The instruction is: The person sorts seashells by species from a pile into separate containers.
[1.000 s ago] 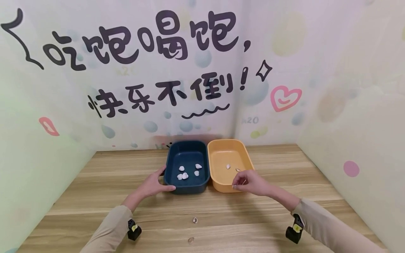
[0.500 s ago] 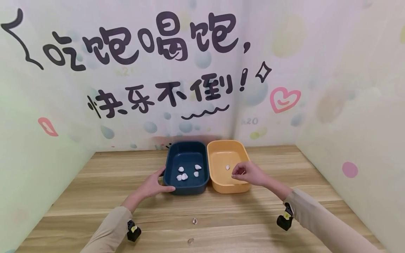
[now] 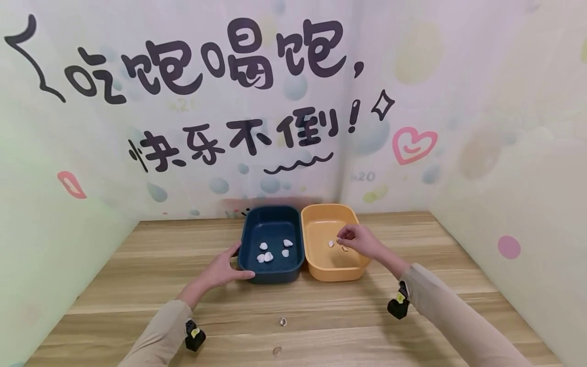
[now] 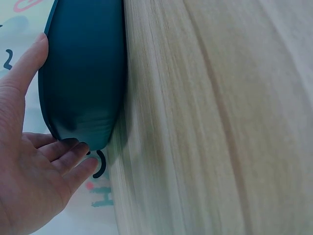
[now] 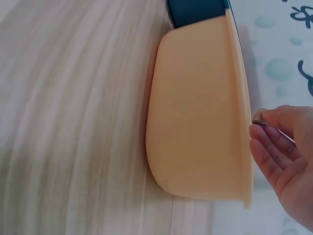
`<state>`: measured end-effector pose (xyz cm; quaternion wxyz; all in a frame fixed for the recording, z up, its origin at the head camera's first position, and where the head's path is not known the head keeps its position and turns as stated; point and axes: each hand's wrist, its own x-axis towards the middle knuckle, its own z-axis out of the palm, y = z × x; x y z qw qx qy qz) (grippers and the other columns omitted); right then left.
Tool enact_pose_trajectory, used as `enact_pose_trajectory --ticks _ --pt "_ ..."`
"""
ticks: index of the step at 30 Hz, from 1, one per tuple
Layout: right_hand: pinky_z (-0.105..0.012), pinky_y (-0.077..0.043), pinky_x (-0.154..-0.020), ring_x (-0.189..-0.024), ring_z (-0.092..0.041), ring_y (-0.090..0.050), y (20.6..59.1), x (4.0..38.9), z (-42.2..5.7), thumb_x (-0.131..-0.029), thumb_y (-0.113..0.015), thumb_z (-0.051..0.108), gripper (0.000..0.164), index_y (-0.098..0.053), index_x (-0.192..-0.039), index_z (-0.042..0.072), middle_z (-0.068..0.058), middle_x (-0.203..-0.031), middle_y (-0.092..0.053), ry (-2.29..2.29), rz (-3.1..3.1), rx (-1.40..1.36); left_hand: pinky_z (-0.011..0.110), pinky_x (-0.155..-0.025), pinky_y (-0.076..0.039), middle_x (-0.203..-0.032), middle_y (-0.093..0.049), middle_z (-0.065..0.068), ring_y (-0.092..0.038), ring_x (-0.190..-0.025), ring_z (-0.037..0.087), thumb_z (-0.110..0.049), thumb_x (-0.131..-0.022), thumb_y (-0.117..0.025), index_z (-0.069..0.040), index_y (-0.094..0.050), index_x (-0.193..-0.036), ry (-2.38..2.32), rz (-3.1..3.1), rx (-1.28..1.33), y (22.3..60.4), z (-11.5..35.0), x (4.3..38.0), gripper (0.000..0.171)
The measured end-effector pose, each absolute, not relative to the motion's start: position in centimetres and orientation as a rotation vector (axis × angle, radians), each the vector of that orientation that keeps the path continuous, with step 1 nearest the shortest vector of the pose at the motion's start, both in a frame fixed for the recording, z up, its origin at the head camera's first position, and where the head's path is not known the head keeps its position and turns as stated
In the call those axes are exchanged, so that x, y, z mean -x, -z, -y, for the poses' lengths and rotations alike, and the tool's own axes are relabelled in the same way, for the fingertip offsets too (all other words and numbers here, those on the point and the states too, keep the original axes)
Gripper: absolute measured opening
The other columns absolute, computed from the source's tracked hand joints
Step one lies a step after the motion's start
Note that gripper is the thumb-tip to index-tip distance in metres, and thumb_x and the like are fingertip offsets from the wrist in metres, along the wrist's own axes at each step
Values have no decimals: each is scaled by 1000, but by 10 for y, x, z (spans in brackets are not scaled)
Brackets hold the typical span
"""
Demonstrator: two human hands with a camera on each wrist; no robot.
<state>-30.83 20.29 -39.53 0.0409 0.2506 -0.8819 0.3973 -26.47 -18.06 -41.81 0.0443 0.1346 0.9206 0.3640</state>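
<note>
My left hand [image 3: 222, 268] rests at the near-left corner of the dark blue bin [image 3: 275, 277], its thumb along the front wall and its fingers against the side. In the left wrist view, the thumb touches the rim while the fingers lie loosely by the bin's end. Several white shells [image 3: 268, 257] lie inside. Over the right side of the yellow bin [image 3: 337, 274], my right hand [image 3: 362, 241] has thumb and fingertips together. The right wrist view shows them pinching a small brownish shell [image 5: 259, 117]. Beneath that hand, a pale shell [image 3: 331, 244] and another shell [image 3: 345, 248] lie in the bin.
Both bins stand side by side at the back of the wooden table [image 3: 183, 244], close to the printed wall cloth [image 3: 293, 188]. A small shell [image 3: 283, 322] and a flatter brown one [image 3: 276, 351] lie on the table nearer me.
My right hand has moved forward from the yellow bin's near rim to above its inside. My left hand has stayed at the blue bin.
</note>
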Motion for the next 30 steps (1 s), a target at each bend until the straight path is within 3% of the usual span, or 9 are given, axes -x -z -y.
enact_pose_trajectory --ticks 4,8,30 --pt "-33 -52 -67 -75 -27 -62 399 317 -206 -83 -59 -4 11 -61 -92 -10 -20 -85 -63 -1176 2640 -656 51 -97 -34 -136 -37 27 -38 -124 37 -47 -69 -75 3 -22 -142 -1114 -2807 -401 419 180 265 103" --pt "-42 -51 -73 -84 -37 -61 403 322 -210 -81 -55 -11 20 -56 -101 -15 -30 -96 -58 -1186 2571 -602 51 -97 -34 -136 -37 27 -38 -124 37 -47 -69 -74 3 -22 -142 -1115 -2809 -401 419 180 265 103" --pt "-35 -53 -72 -88 -40 -59 395 290 -200 -77 -64 -7 25 -57 -101 -13 -29 -99 -57 -1269 2576 -781 50 -97 -35 -135 -38 27 -39 -123 37 -46 -70 -74 4 -22 -141 -1099 -2813 -416 418 181 265 102"
